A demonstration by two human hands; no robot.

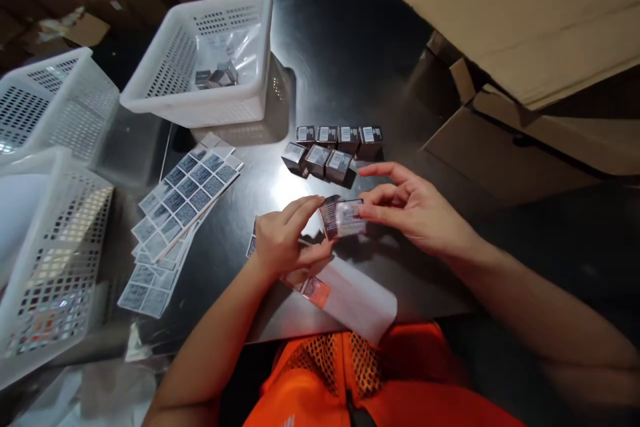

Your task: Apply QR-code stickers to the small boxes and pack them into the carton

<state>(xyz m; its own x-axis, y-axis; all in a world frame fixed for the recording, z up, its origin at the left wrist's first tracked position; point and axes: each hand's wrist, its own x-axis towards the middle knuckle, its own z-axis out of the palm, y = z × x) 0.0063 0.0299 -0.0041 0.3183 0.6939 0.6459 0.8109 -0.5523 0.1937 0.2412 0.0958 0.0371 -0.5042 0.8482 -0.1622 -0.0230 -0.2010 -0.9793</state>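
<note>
Vest (350,380) orange at 6 o'clock, nearest the camera. Just beyond, white backing sheet (357,297) overhanging the table (350,53) edge, one reddish label (315,290) loose on it. Above that, both hands meeting at centre. Left hand (285,240) closed in a pinch, fingertips at the left end of a small box (343,217). Right hand (415,213) gripping the same box from 3 o'clock, thumb and two fingers on it, index finger lifted clear. Box held off the table, tilted, a pale label half on its face.

Risks, judged from this: label going on crooked or creased, since only fingertips steady the box in mid-air and nothing braces it. Box slipping from the pinch and knocking into the group of finished boxes (333,150) just past it at 12 o'clock, standing in two tight rows. Backing sheet sliding off the edge under a forearm, taking the loose label along.

Label sheets (185,203) fanned at 9 to 10 o'clock, stacked loosely, apt to scatter under a sweeping left elbow. Baskets (55,260) white at far 9 o'clock; another basket (200,53) at 11 o'clock with a few boxes and clear plastic inside. Cartons (525,20) at 1 to 3 o'clock, flap overhanging the table and crowding right-hand room.
</note>
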